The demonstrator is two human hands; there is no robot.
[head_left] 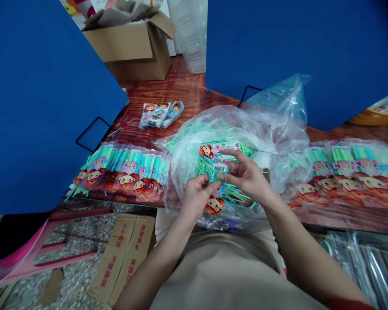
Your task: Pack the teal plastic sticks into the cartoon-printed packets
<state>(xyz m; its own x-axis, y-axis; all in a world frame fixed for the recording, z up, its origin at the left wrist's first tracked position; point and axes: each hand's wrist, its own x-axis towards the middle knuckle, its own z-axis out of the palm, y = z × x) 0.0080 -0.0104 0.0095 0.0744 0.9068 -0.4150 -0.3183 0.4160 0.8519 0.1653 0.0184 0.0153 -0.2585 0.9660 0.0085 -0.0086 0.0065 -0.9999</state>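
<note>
A small clear plastic packet (pixel 218 169) with a barcode and green-blue sticks inside is between my hands. My left hand (pixel 197 192) pinches its lower end between thumb and fingers. My right hand (pixel 248 175) is closed at its right side, thumb against it and index finger stretched out above. Below them is a large clear plastic bag (pixel 187 150) lying open, filled with loose thin green sticks (pixel 237 194). Printed cartoon heads with red hair show just above and below the packet; whether they belong to it I cannot tell.
Rows of filled packets lie at left (pixel 129 172) and right (pixel 349 172) on the wooden table (pixel 194 88). Printed cards (pixel 155 114) lie behind. Blue panels (pixel 51 103) stand on both sides. A cardboard box (pixel 132 47) sits at the back, an orange basket (pixel 375 117) far right.
</note>
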